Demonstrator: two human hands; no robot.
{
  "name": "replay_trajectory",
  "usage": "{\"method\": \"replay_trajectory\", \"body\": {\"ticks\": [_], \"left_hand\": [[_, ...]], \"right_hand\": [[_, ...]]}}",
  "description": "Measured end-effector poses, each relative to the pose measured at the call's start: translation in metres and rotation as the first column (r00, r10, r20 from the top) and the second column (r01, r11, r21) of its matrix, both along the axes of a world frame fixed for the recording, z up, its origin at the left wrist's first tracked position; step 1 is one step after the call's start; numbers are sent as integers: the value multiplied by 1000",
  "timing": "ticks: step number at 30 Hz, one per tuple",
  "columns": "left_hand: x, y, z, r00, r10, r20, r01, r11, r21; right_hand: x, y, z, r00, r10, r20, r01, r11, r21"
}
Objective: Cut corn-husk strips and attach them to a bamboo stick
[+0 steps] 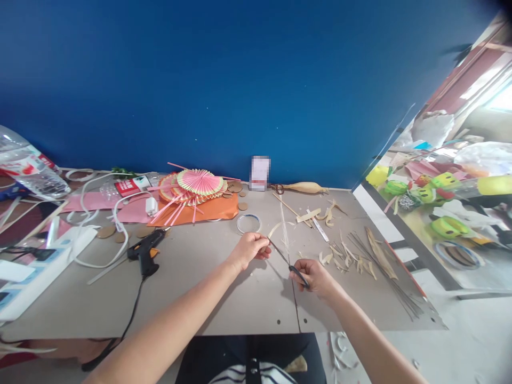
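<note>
My left hand (248, 250) is above the middle of the table with thumb and fingers pinched together. A thin pale strip (276, 228) curves up and away from its fingertips. My right hand (315, 276) grips a pair of scissors (298, 276) by the dark handles. The blades slant up and left, with their tips close to the left fingertips. Whether the tips touch the strip, I cannot tell. Just beyond my left hand a roll of clear tape (248, 223) lies flat. Curled pale scraps (346, 258) are scattered to the right of my right hand.
A black glue gun (144, 250) lies left, its cable running off the front edge. Behind it are pink-and-green paper fans (200, 184) on orange paper (220, 209). A white power strip (36, 272) and bottle (30, 162) stand far left. Thin wires (384, 272) lie right. A blue panel (224, 85) rises behind.
</note>
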State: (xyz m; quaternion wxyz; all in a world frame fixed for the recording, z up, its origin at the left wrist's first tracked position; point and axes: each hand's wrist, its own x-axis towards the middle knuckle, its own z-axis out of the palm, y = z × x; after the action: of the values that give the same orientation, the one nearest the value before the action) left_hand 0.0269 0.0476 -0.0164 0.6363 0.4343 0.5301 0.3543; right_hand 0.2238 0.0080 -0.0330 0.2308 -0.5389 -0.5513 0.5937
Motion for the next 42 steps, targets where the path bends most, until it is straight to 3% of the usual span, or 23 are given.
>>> {"method": "replay_trajectory", "body": {"ticks": [11,20,28,42], "left_hand": [[-9,9,6,995,-90,-51,90,996,5],[-11,11,10,996,-83,-43,84,996,6],[-8,8,3,999,-22,30,22,1000,11],[-14,16,6,996,-86,17,86,996,-5]], "right_hand": [[1,3,3,998,18,53,-19,1000,23],[0,6,0,1000,14,6,-14,1000,23],[-4,4,3,1000,-3,-13,4,1000,22],[-2,9,14,996,77,-52,-80,995,-63]]}}
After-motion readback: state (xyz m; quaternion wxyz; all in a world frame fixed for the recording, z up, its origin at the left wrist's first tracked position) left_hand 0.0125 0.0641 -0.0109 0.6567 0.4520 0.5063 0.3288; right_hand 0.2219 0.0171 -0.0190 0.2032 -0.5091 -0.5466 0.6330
